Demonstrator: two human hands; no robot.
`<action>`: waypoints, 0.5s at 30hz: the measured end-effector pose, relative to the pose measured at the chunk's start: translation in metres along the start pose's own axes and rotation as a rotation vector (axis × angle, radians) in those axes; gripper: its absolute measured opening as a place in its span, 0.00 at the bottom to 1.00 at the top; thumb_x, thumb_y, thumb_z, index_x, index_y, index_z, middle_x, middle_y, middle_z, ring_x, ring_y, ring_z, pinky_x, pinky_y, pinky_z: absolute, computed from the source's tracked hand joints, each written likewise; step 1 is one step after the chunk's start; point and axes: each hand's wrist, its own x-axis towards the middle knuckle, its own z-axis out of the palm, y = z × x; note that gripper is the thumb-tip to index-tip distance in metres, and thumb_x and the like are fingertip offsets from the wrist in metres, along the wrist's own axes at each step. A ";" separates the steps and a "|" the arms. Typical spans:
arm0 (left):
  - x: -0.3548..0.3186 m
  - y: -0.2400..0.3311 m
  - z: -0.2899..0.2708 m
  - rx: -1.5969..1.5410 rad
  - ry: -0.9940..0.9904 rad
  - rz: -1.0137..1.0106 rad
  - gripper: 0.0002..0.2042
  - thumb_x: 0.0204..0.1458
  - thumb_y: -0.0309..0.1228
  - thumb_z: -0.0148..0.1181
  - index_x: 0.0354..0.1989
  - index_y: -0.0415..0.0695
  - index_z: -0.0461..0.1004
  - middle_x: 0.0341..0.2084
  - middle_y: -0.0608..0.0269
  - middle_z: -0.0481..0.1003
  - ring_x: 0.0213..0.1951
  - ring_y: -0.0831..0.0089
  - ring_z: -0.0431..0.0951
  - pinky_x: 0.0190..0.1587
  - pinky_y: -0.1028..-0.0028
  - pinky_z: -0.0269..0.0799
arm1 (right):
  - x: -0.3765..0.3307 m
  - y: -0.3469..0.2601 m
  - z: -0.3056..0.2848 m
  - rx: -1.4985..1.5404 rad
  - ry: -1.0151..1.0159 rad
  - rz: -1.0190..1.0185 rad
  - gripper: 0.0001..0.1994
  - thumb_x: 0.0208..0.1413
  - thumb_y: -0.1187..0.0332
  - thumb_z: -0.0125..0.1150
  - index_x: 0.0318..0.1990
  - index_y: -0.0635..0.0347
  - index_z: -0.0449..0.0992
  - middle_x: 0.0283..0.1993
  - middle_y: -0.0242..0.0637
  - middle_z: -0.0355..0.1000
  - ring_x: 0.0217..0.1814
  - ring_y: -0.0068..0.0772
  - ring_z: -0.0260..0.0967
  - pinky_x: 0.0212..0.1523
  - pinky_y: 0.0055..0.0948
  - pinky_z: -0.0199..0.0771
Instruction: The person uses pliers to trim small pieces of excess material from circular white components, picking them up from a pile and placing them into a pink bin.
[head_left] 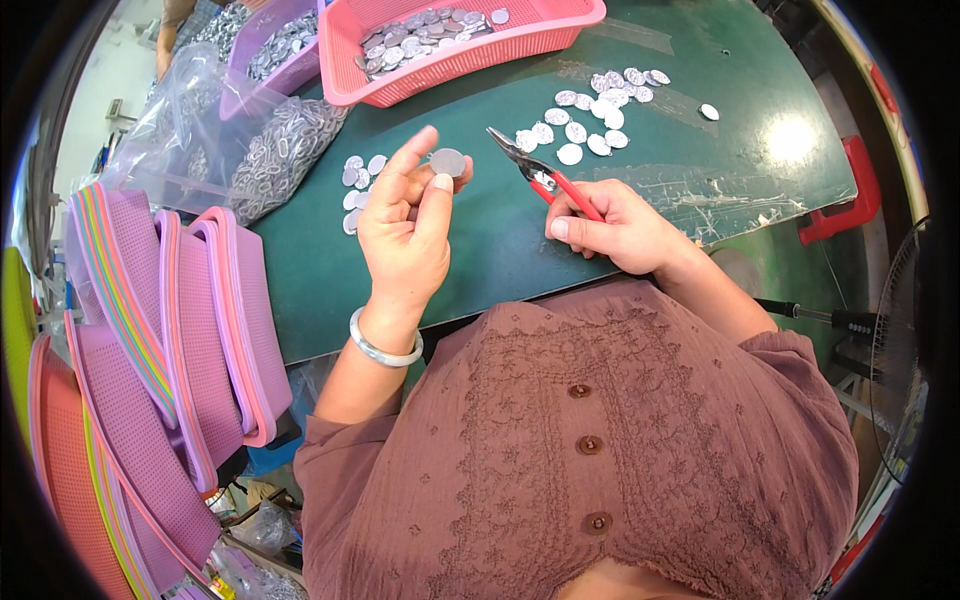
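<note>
Between the thumb and fingers of my left hand (408, 225) is a round silver metal disc (448, 162), raised over the green table (480, 250). My right hand (620, 225) is closed around the red handles of a pair of pliers (578, 196), their dark jaws pointing up and to the left, apart from the disc. A few similar discs (353, 200) lie behind my left hand. Beyond the pliers, a larger loose group of silver oval discs (575, 132) is spread over the tabletop, with a single disc (709, 112) off to the right.
A pink basket (480, 45) of discs stands at the back. Left of it are a purple basket (238, 75) and a clear plastic bag (190, 120) with metal links. Stacked coloured baskets (245, 320) rise at my left. A red clamp (860, 190) grips the right table edge; a fan (900, 340) stands nearby.
</note>
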 end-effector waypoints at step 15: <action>-0.003 0.005 0.003 -0.470 0.024 -0.600 0.05 0.53 0.25 0.48 0.37 0.40 0.64 0.32 0.52 0.74 0.34 0.64 0.76 0.39 0.69 0.72 | 0.000 -0.001 0.000 -0.034 0.004 -0.020 0.12 0.50 0.61 0.57 0.27 0.62 0.71 0.18 0.26 0.63 0.20 0.16 0.58 0.21 0.20 0.59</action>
